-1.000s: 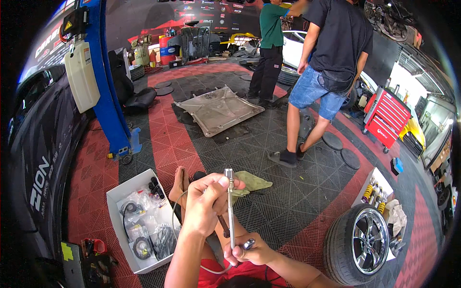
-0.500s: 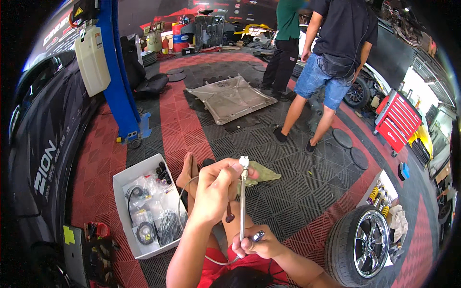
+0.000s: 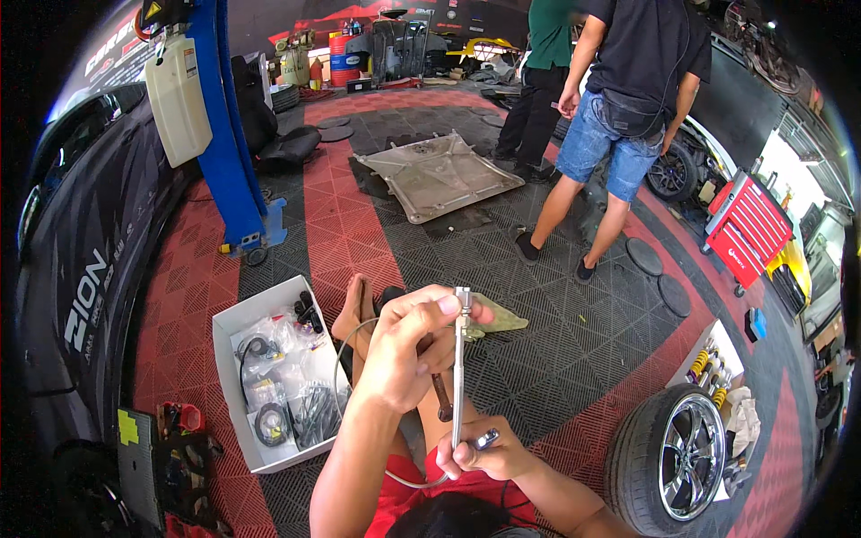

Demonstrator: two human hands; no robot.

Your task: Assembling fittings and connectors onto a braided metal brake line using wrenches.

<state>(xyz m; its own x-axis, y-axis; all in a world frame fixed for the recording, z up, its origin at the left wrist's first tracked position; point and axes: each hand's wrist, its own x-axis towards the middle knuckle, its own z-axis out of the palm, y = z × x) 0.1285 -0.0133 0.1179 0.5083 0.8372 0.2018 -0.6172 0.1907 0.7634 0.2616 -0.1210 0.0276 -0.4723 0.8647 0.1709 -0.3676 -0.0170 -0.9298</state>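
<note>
I hold a thin silver metal rod [image 3: 459, 368] upright in front of me. My left hand [image 3: 408, 350] pinches its top end between thumb and forefinger. My right hand [image 3: 484, 453] grips its lower end, where a small shiny fitting sticks out. A thin pale cable [image 3: 345, 359] loops from the rod around my left wrist and down to my lap. A dark wooden-handled tool [image 3: 441, 397] lies under my hands. My bare foot [image 3: 354, 305] rests on the tiled floor beyond.
A white box [image 3: 240, 325] of bagged parts and cables sits at my left. A wheel [image 3: 677, 457] lies at right, a blue lift post [image 3: 229, 134] at left, a metal underbody panel [image 3: 435, 175] ahead. Two people [image 3: 619, 108] stand beyond, near a red tool cart [image 3: 744, 229].
My view has shifted closer and the rod has moved right. My left hand has slid up to its top end. The standing people stepped slightly.
</note>
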